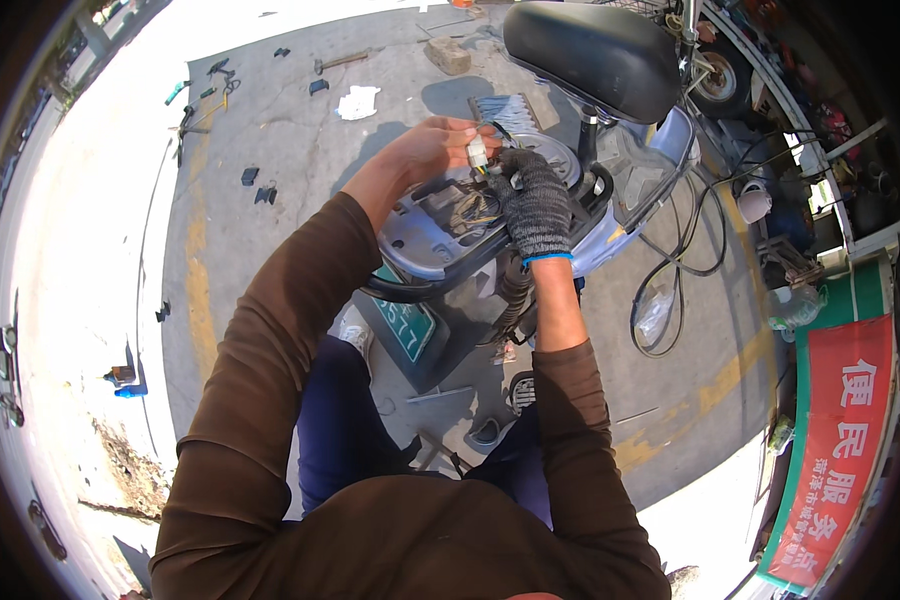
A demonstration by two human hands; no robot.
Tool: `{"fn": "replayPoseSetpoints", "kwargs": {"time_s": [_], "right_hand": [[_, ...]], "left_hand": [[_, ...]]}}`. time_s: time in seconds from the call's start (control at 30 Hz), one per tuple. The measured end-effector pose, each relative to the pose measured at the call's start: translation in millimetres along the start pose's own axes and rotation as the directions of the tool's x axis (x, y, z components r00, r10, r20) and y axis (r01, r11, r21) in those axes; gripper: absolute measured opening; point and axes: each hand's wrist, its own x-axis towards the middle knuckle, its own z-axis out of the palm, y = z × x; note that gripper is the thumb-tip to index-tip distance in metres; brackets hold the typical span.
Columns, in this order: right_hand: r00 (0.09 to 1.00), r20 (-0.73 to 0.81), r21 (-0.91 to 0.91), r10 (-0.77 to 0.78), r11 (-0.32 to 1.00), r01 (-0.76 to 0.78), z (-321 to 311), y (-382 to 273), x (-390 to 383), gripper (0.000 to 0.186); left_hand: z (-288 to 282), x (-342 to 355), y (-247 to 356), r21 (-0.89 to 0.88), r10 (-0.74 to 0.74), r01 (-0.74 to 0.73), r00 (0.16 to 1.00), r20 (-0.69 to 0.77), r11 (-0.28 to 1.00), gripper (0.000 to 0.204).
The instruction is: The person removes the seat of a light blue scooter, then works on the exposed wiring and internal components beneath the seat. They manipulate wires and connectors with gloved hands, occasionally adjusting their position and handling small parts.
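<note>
The scooter body (pixel 413 243) is open and its wires (pixel 476 210) lie uncovered, not yet closed in. Over its far side, the bare left hand (pixel 438 150) pinches a white connector (pixel 477 152); the gloved right hand (pixel 536 205) curls just to the right, its hold I cannot tell.

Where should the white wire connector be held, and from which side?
Probably by the sides of its blocky white body: the white wire connector is best approached from the left, where the bare left grip is. Thin coloured wires show at its lower end, so that end looks better left free; the gloved right grip crowds the right side.
</note>
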Motion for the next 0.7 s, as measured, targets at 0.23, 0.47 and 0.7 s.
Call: {"fn": "replayPoseSetpoints", "kwargs": {"time_s": [0.23,0.47,0.7], "right_hand": [[0.997,0.075,-0.172,0.033,0.985,-0.02,0,-7,2,0.037],[0.999,0.011,-0.145,0.03,0.989,-0.028,4,-3,1,0.034],[0.995,0.035,-0.18,0.092,0.98,-0.084,5,-5,2,0.032]], "left_hand": [[23,-5,4,-0.021,-0.036,0.036,0.999,-0.015,0.999,0.032],[36,-3,-2,0.01,-0.008,0.009,0.996,-0.084,1.0,0.031],[39,-1,-8,-0.054,0.001,-0.002,1.0,-0.01,0.999,0.034]]}}
